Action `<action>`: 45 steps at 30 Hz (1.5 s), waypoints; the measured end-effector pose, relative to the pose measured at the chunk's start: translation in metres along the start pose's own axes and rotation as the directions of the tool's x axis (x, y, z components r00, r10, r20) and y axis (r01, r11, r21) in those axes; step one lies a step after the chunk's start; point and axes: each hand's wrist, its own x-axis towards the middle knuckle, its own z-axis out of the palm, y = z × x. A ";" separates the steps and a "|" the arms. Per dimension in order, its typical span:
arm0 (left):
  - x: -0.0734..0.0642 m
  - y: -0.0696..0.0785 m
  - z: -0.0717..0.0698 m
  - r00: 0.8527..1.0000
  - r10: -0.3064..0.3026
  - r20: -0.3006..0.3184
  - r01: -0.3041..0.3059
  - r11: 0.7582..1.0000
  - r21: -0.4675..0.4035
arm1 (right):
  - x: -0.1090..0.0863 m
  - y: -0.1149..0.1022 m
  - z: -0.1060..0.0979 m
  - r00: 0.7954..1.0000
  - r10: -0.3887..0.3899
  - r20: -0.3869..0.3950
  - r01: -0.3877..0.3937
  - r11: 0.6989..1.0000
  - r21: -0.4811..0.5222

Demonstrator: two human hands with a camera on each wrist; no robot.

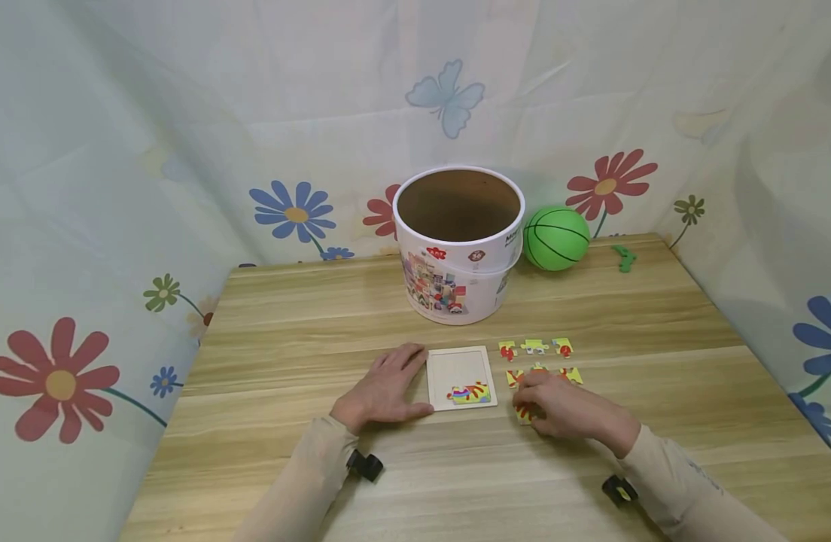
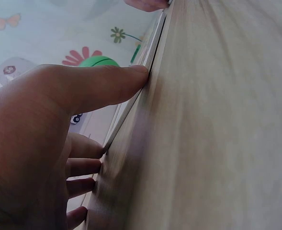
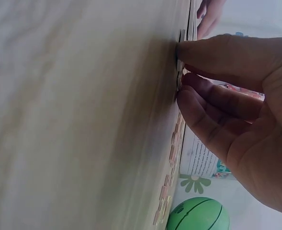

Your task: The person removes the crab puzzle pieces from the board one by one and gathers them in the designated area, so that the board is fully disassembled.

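Note:
A square, light wooden puzzle tray (image 1: 449,369) lies on the table, with joined yellow, red and multicoloured pieces (image 1: 470,393) in its lower right corner. My left hand (image 1: 386,385) rests at the tray's left side, thumb and forefinger spread against its edge. To the right of the tray, my right hand (image 1: 558,404) pinches a yellow-and-red puzzle piece (image 1: 523,415) at table level between thumb and fingertips, partly covering it. Loose pieces lie in rows just beyond that hand, among them a yellow piece (image 1: 534,346); the nearer row is partly hidden by the fingers.
A large white bucket (image 1: 456,282) stands open behind the tray. Beside it sit a green ball (image 1: 556,239) and a small green toy part (image 1: 623,258). A flower-printed curtain (image 1: 321,113) surrounds the back and sides of the wooden table (image 1: 287,316).

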 end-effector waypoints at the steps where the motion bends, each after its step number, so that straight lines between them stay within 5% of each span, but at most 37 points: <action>1: 0.000 0.000 0.000 1.000 0.000 -0.001 0.000 1.000 0.001 | 0.001 0.001 -0.001 1.000 -0.004 0.002 0.004 1.000 0.005; 12: -0.001 0.001 -0.002 1.000 -0.010 0.013 0.010 1.000 -0.005 | 0.004 0.006 -0.003 0.997 0.020 0.079 -0.024 0.998 0.053; 30: -0.001 0.001 -0.002 1.000 0.010 -0.004 -0.010 1.000 -0.005 | 0.004 0.007 -0.008 0.998 0.018 0.055 -0.022 0.997 0.077; 45: -0.001 0.000 -0.001 1.000 0.013 -0.009 -0.013 1.000 0.005 | 0.033 -0.004 -0.009 1.000 -0.006 0.015 0.005 0.998 0.055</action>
